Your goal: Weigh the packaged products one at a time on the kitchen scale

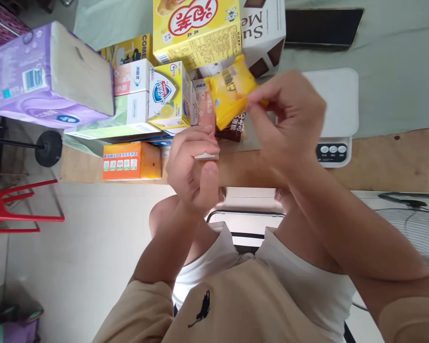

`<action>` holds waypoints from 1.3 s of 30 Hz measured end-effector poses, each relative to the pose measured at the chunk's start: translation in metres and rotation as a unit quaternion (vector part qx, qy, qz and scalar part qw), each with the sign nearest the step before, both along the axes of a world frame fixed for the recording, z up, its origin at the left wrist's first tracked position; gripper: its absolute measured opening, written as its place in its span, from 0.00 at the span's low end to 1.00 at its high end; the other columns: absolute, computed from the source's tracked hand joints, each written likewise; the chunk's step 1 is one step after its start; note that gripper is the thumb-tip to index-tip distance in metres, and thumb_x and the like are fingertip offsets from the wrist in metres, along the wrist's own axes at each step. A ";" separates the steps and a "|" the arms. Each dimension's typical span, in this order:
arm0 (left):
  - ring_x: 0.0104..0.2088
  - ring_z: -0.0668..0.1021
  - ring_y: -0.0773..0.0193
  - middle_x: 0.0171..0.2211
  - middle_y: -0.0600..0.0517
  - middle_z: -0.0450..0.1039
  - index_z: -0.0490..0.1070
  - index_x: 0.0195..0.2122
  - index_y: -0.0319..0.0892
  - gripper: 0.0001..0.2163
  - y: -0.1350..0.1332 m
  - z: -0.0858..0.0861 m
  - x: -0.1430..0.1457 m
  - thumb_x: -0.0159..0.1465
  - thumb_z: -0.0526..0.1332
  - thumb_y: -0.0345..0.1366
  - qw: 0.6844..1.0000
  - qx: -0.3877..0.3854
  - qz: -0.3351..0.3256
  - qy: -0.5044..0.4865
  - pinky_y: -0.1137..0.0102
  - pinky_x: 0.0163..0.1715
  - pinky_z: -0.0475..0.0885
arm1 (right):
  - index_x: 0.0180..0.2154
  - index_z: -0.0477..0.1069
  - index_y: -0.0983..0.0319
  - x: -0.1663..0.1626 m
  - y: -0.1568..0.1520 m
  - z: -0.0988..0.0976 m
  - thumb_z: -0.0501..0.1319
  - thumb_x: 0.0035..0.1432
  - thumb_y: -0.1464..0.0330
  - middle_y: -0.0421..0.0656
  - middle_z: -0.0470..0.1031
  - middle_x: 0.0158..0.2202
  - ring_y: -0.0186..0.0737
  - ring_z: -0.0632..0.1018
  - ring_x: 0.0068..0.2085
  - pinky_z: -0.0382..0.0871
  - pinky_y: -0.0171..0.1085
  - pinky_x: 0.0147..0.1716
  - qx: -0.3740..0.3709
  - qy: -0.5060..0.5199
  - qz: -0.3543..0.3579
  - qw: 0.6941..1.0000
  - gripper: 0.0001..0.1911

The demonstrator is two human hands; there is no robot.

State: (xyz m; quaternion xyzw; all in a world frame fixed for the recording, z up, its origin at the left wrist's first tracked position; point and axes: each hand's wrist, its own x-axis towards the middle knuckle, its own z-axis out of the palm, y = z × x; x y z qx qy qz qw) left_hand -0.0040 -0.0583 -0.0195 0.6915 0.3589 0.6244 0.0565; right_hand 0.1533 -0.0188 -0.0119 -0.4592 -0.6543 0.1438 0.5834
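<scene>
Between thumb and index finger, my right hand [289, 114] pinches the corner of a yellow snack packet [232, 88], which is raised in front of the boxes. My left hand [195, 166] has its fingers curled toward the thumb over the table's near edge. A pink toothpaste box [205, 107] stretches behind its fingers, and a white edge shows between fingers and thumb; whether the hand grips it is unclear. Just left stands a yellow Safeguard box [168, 95]. Partly behind the yellow packet lies a dark brown packet [232, 131].
A purple tissue pack [25, 76], an orange box [128, 162] and a large yellow carton [196, 33] stand left and behind, beside a white carton [262, 33]. To the right are a white scale [332, 102] and a black phone [321, 28]. A red stool [17, 209] is at left.
</scene>
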 end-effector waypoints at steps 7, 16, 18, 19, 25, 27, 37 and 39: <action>0.39 0.79 0.60 0.32 0.51 0.72 0.70 0.39 0.46 0.09 0.015 -0.017 0.036 0.72 0.54 0.42 0.998 -0.006 -0.066 0.017 0.57 0.42 0.80 | 0.34 0.78 0.63 0.091 -0.009 -0.010 0.62 0.58 0.74 0.42 0.77 0.32 0.34 0.79 0.38 0.72 0.36 0.36 0.021 -0.066 -0.112 0.991 0.06; 0.46 0.80 0.58 0.38 0.49 0.75 0.70 0.44 0.45 0.09 0.027 -0.028 0.072 0.71 0.54 0.42 0.985 -0.042 -0.148 0.073 0.60 0.48 0.80 | 0.32 0.77 0.61 0.150 -0.024 -0.046 0.62 0.58 0.74 0.39 0.78 0.29 0.33 0.78 0.33 0.69 0.36 0.32 0.046 -0.158 -0.146 0.975 0.05; 0.46 0.79 0.58 0.38 0.49 0.75 0.70 0.44 0.44 0.10 0.030 -0.032 0.076 0.71 0.54 0.42 0.985 -0.042 -0.153 0.068 0.61 0.48 0.79 | 0.33 0.77 0.61 0.149 -0.025 -0.043 0.63 0.58 0.72 0.41 0.78 0.34 0.35 0.80 0.38 0.72 0.37 0.35 0.030 -0.174 -0.120 0.977 0.04; 0.45 0.79 0.58 0.38 0.48 0.74 0.70 0.44 0.44 0.10 0.032 -0.035 0.078 0.71 0.55 0.43 0.985 -0.042 -0.152 0.065 0.62 0.48 0.79 | 0.34 0.79 0.60 0.149 -0.026 -0.042 0.63 0.58 0.69 0.43 0.77 0.37 0.37 0.80 0.41 0.72 0.39 0.36 0.018 -0.174 -0.108 0.979 0.05; 0.45 0.80 0.59 0.38 0.49 0.75 0.70 0.46 0.45 0.11 0.038 -0.039 0.073 0.71 0.54 0.44 0.987 -0.053 -0.123 0.084 0.62 0.46 0.79 | 0.42 0.77 0.58 0.160 -0.025 -0.039 0.56 0.61 0.51 0.46 0.68 0.38 0.46 0.74 0.46 0.70 0.47 0.41 0.029 -0.095 -0.159 0.982 0.21; 0.44 0.80 0.58 0.38 0.50 0.75 0.70 0.46 0.47 0.10 0.039 -0.038 0.070 0.72 0.53 0.44 0.987 -0.049 -0.118 0.094 0.60 0.45 0.79 | 0.42 0.76 0.58 0.161 -0.026 -0.040 0.56 0.61 0.50 0.45 0.68 0.39 0.46 0.74 0.46 0.68 0.43 0.37 0.017 -0.094 -0.156 0.983 0.21; 0.41 0.79 0.58 0.35 0.50 0.75 0.70 0.44 0.50 0.10 0.040 -0.040 0.073 0.71 0.54 0.47 0.989 -0.037 -0.120 0.073 0.58 0.41 0.82 | 0.41 0.73 0.58 0.152 -0.025 -0.042 0.56 0.59 0.56 0.45 0.70 0.39 0.43 0.73 0.46 0.65 0.42 0.36 0.004 -0.080 -0.130 0.988 0.16; 0.41 0.80 0.58 0.34 0.51 0.74 0.69 0.44 0.51 0.11 0.038 -0.039 0.073 0.72 0.52 0.48 0.989 -0.048 -0.109 0.082 0.58 0.42 0.81 | 0.40 0.72 0.59 0.151 -0.025 -0.041 0.56 0.59 0.56 0.45 0.70 0.39 0.42 0.73 0.45 0.65 0.41 0.36 0.001 -0.081 -0.124 0.989 0.15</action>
